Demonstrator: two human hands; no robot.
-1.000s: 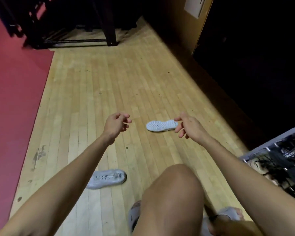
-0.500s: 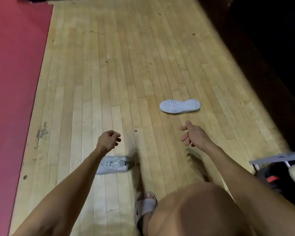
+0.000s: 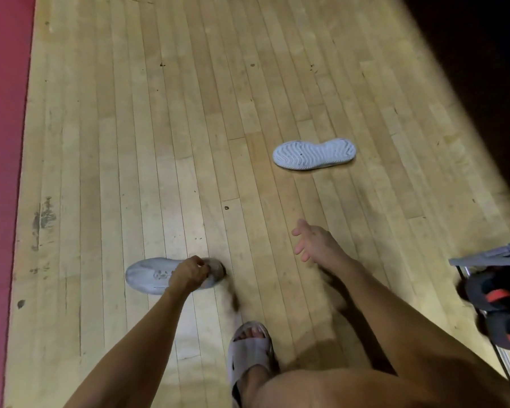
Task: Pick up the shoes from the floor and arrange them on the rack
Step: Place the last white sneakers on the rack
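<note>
Two white shoes lie on the wooden floor (image 3: 189, 113). The near one (image 3: 147, 276) rests upright at lower left, toe pointing left. My left hand (image 3: 189, 273) is down on its heel end, fingers curled around the collar. The other white shoe (image 3: 314, 154) lies sole up farther out, right of centre. My right hand (image 3: 312, 242) hovers short of it with fingers spread and nothing in them. The grey shoe rack (image 3: 489, 254) pokes in at the right edge.
A black and red shoe (image 3: 501, 304) sits on the rack. My foot in a grey slide sandal (image 3: 251, 354) stands between my arms, my knee below it. A red mat (image 3: 0, 142) borders the floor on the left. The upper right is dark.
The view tipped down and closer to the floor. My left hand dropped onto the near white shoe and closed on its collar. My right hand stayed spread short of the overturned shoe.
</note>
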